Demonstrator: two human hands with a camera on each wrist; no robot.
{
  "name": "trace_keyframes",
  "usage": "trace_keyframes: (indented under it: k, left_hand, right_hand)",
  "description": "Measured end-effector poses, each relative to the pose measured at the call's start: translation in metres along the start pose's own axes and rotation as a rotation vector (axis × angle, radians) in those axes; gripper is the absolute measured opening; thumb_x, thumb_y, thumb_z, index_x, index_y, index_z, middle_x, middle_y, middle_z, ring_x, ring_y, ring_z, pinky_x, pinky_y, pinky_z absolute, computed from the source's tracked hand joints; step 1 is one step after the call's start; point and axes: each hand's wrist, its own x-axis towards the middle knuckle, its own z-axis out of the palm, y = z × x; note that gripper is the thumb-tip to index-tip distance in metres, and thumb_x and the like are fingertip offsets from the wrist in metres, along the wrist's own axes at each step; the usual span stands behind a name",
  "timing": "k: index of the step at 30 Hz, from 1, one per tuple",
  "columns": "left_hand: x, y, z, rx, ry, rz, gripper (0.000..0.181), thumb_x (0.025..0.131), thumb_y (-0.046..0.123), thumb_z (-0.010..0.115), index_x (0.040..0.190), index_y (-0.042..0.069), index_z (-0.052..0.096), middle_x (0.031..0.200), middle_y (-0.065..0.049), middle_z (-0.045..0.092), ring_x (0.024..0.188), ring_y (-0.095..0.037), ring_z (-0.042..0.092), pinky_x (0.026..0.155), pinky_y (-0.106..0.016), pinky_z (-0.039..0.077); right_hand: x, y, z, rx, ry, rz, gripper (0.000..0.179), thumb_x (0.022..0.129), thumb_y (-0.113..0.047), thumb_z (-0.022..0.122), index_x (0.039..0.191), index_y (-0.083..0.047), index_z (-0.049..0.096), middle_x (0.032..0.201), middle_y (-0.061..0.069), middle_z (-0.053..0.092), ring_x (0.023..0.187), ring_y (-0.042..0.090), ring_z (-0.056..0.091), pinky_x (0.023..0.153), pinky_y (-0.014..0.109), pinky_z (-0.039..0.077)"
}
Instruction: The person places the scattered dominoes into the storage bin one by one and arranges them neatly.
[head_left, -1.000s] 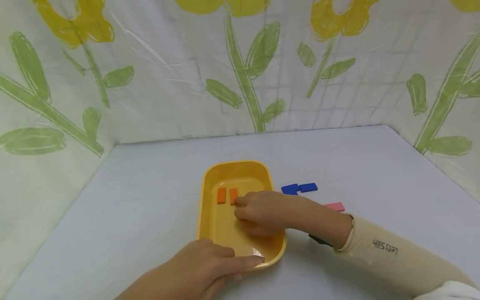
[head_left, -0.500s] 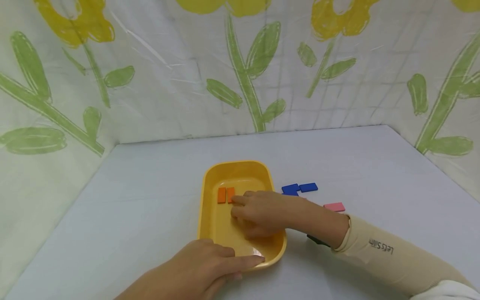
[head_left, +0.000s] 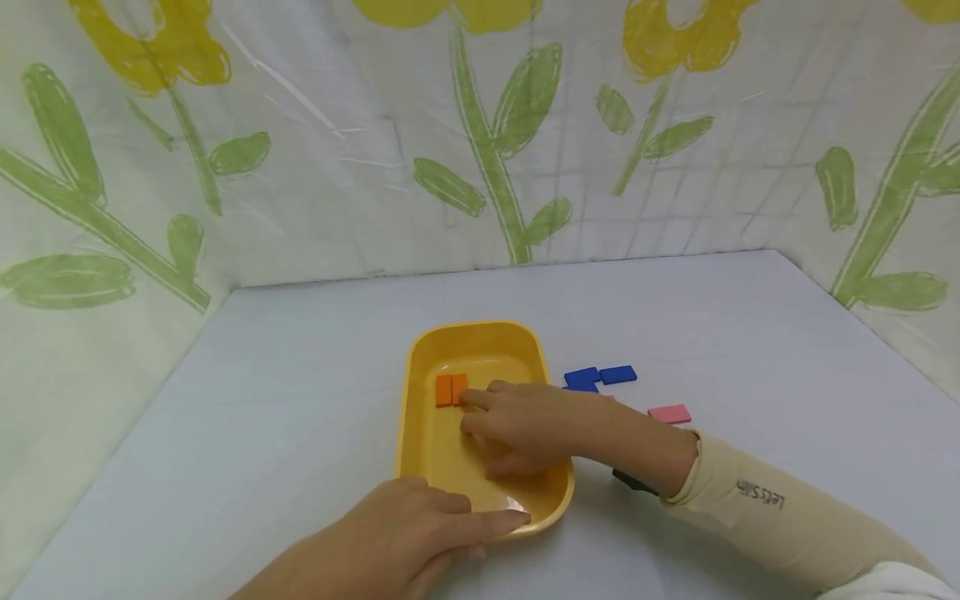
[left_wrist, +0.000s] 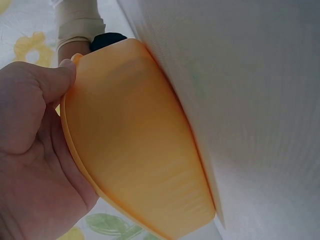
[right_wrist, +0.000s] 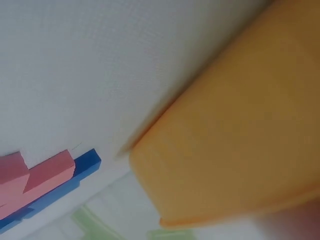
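Note:
A yellow plastic tray (head_left: 423, 450) stands on the white table. Two orange rectangular blocks lie side by side on its floor, a left orange block (head_left: 443, 391) and a right orange block (head_left: 459, 386). My left hand (head_left: 405, 533) holds the tray's near rim; the left wrist view shows the thumb (left_wrist: 57, 82) against the rim from outside. Reaching over the tray's right wall, my right hand (head_left: 517, 425) has its fingertips at the right orange block. In the right wrist view the tray's outer wall (right_wrist: 230, 135) hides most of that hand.
Right of the tray lie several blue blocks (head_left: 617, 375) and pink blocks (head_left: 670, 414), partly covered by my right forearm. The right wrist view shows the pink blocks (right_wrist: 50, 175) close beside a blue block (right_wrist: 87, 162). A flower-printed white sheet (head_left: 337, 167) hangs behind the table.
The right orange block has slid left under my right fingertips, closing the gap to the left one. My right hand has shifted slightly left; the left hand has kept its place.

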Motion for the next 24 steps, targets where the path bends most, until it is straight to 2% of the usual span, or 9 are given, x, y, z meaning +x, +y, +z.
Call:
trace_keyframes:
  k: [4, 7, 12, 14, 17, 19, 21, 24]
  left_hand:
    - [0.0, 0.0, 0.001, -0.003, 0.004, 0.004, 0.048, 0.105, 0.027, 0.054, 0.151, 0.034, 0.045, 0.07, 0.021, 0.04, 0.066, 0.003, 0.043, 0.064, -0.016, 0.039]
    - [0.0, -0.001, 0.002, 0.032, 0.061, 0.05, 0.048, 0.104, 0.025, 0.057, 0.151, 0.033, 0.047, 0.07, 0.02, 0.041, 0.066, 0.004, 0.042, 0.065, -0.015, 0.038]
    - [-0.001, -0.003, 0.006, 0.118, 0.174, 0.132, 0.048, 0.102, 0.024, 0.06, 0.148, 0.03, 0.05, 0.071, 0.018, 0.043, 0.065, 0.004, 0.041, 0.065, -0.012, 0.035]
    - [-0.001, -0.003, 0.006, 0.132, 0.183, 0.132, 0.048, 0.102, 0.024, 0.06, 0.147, 0.031, 0.05, 0.071, 0.018, 0.043, 0.065, 0.004, 0.041, 0.064, -0.013, 0.035]
    - [-0.002, -0.002, 0.005, 0.12, 0.16, 0.101, 0.048, 0.102, 0.026, 0.06, 0.148, 0.034, 0.049, 0.073, 0.018, 0.044, 0.066, 0.002, 0.044, 0.066, -0.016, 0.038]
    - [-0.003, -0.002, 0.005, 0.106, 0.14, 0.078, 0.048, 0.102, 0.026, 0.059, 0.148, 0.035, 0.048, 0.074, 0.019, 0.044, 0.067, 0.002, 0.045, 0.067, -0.018, 0.04]
    - [-0.002, -0.002, 0.005, 0.099, 0.134, 0.073, 0.048, 0.102, 0.026, 0.059, 0.148, 0.036, 0.047, 0.074, 0.018, 0.043, 0.068, 0.002, 0.045, 0.068, -0.018, 0.04]
    - [-0.002, -0.001, 0.006, 0.119, 0.159, 0.087, 0.049, 0.102, 0.025, 0.06, 0.148, 0.035, 0.047, 0.073, 0.018, 0.042, 0.067, 0.001, 0.043, 0.067, -0.016, 0.038]
  right_hand:
    - [-0.003, 0.005, -0.001, 0.015, 0.052, -0.061, 0.029, 0.098, -0.032, 0.064, 0.121, -0.015, 0.062, 0.15, 0.01, 0.045, 0.121, 0.023, 0.057, 0.096, 0.028, 0.047]
    - [-0.013, 0.012, -0.006, 0.068, 0.121, -0.095, 0.03, 0.1, -0.025, 0.061, 0.127, -0.013, 0.061, 0.15, 0.011, 0.045, 0.13, 0.023, 0.052, 0.102, 0.032, 0.044]
    - [-0.039, 0.027, -0.023, 0.186, 0.265, -0.066, 0.031, 0.102, -0.019, 0.059, 0.132, -0.012, 0.06, 0.149, 0.009, 0.047, 0.132, 0.025, 0.05, 0.105, 0.041, 0.042]
    - [-0.047, 0.033, -0.028, 0.149, 0.348, -0.048, 0.029, 0.1, -0.016, 0.062, 0.129, -0.012, 0.061, 0.146, 0.009, 0.05, 0.129, 0.026, 0.053, 0.103, 0.042, 0.044]
    - [-0.057, 0.041, -0.033, 0.014, 0.472, 0.034, 0.028, 0.095, -0.011, 0.068, 0.123, -0.01, 0.065, 0.142, 0.013, 0.054, 0.126, 0.03, 0.054, 0.1, 0.045, 0.046]
    - [-0.063, 0.046, -0.034, -0.074, 0.514, 0.139, 0.028, 0.093, -0.009, 0.07, 0.121, -0.008, 0.067, 0.14, 0.016, 0.054, 0.123, 0.034, 0.056, 0.097, 0.047, 0.049]
    - [-0.069, 0.05, -0.035, -0.128, 0.513, 0.254, 0.028, 0.091, -0.009, 0.07, 0.119, -0.006, 0.068, 0.137, 0.019, 0.056, 0.119, 0.037, 0.058, 0.093, 0.048, 0.051]
    - [-0.078, 0.054, -0.034, -0.135, 0.444, 0.414, 0.027, 0.09, -0.011, 0.072, 0.116, -0.004, 0.068, 0.123, 0.018, 0.062, 0.105, 0.035, 0.062, 0.082, 0.046, 0.055]
